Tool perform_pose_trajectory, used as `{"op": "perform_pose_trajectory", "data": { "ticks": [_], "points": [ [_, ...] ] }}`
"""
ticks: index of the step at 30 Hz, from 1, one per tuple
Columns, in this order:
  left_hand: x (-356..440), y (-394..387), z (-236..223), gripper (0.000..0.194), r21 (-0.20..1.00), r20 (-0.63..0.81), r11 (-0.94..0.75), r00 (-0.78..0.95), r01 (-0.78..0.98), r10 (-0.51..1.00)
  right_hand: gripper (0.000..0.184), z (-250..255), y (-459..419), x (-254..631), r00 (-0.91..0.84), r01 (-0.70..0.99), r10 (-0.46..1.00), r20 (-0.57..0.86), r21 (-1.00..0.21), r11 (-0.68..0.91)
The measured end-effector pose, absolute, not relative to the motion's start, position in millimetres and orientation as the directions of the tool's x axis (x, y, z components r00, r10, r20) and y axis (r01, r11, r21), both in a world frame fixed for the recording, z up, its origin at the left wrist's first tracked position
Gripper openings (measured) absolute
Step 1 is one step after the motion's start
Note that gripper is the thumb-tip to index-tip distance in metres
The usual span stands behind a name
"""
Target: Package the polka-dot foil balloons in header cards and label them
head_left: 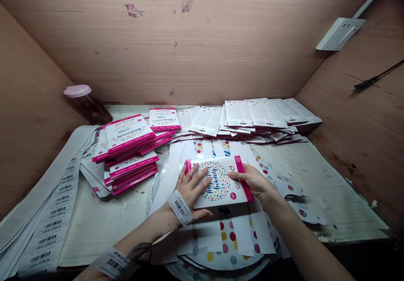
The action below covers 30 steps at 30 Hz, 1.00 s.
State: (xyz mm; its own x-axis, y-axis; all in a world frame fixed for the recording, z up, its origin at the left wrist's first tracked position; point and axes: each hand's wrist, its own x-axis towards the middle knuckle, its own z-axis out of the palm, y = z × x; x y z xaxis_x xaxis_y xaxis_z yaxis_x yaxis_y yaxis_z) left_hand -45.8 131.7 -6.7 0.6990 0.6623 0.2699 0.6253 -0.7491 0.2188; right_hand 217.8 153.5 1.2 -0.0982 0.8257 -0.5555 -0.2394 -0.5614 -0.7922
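A white balloon packet with pink edges and a dotted "happy birthday" circle lies sideways between my hands. My right hand grips its right end, the thumb on the face and the fingers underneath. Spread over the left part of the packet, my left hand rests with stretched fingers, its thumb by the lower edge. Barcode labels are stuck on my left wrist and forearm. Under the packet are white paper sheets and round, flat foil pieces with coloured dots.
Pink-edged packets are stacked at left; white-backed packets pile along the back. A barcode label strip runs down the left side. A lidded jar stands in the back corner. Wooden panels enclose the table, with a socket at right.
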Motion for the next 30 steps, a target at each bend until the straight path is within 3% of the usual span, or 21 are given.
{"op": "perform_pose_trajectory", "data": {
  "ticks": [6, 9, 12, 14, 15, 17, 23, 26, 30],
  "points": [
    [-19.8, 146.4, -18.0, 0.086, 0.301, 0.216, -0.805, 0.785, 0.511, 0.58, 0.036, 4.1, 161.2, 242.5, 0.042, 0.04, 0.82, -0.57, -0.819, -0.572],
    [-13.0, 152.6, -30.2, 0.08, 0.338, 0.11, -0.795, 0.818, 0.503, 0.564, 0.049, 1.5, 156.7, 242.8, 0.204, 0.183, 0.84, -0.503, -0.823, -0.538],
    [-11.2, 156.6, -38.2, 0.077, 0.352, 0.061, -0.796, 0.837, 0.492, 0.544, 0.058, -2.4, 158.4, 232.2, 0.359, 0.502, 0.925, -0.126, -0.809, -0.305],
    [-10.8, 157.8, -39.2, 0.076, 0.36, 0.066, -0.795, 0.837, 0.488, 0.544, 0.041, -4.9, 173.5, 221.8, 0.307, 0.681, 0.944, 0.125, -0.722, -0.125],
    [-10.4, 158.0, -38.7, 0.076, 0.362, 0.068, -0.794, 0.836, 0.488, 0.545, 0.029, -6.2, 186.0, 216.4, 0.267, 0.715, 0.949, 0.168, -0.695, -0.078],
    [-9.3, 158.0, -36.7, 0.078, 0.366, 0.056, -0.789, 0.835, 0.493, 0.548, 0.018, -9.5, 217.4, 206.1, 0.227, 0.697, 0.968, 0.105, -0.711, -0.087],
    [-7.1, 155.1, -30.5, 0.076, 0.363, 0.054, -0.78, 0.825, 0.509, 0.563, 0.021, -9.8, 278.0, 192.8, 0.069, 0.59, 0.995, -0.078, -0.801, -0.104],
    [-7.1, 153.8, -29.1, 0.073, 0.35, 0.085, -0.794, 0.827, 0.498, 0.556, 0.014, 2.6, 258.6, 199.0, -0.02, 0.551, 0.999, -0.04, -0.834, -0.022],
    [-5.2, 153.9, -31.6, 0.074, 0.322, 0.102, -0.806, 0.828, 0.497, 0.551, 0.006, 10.4, 196.6, 211.7, -0.053, 0.57, 0.99, 0.134, -0.81, 0.14]
  ]
}}
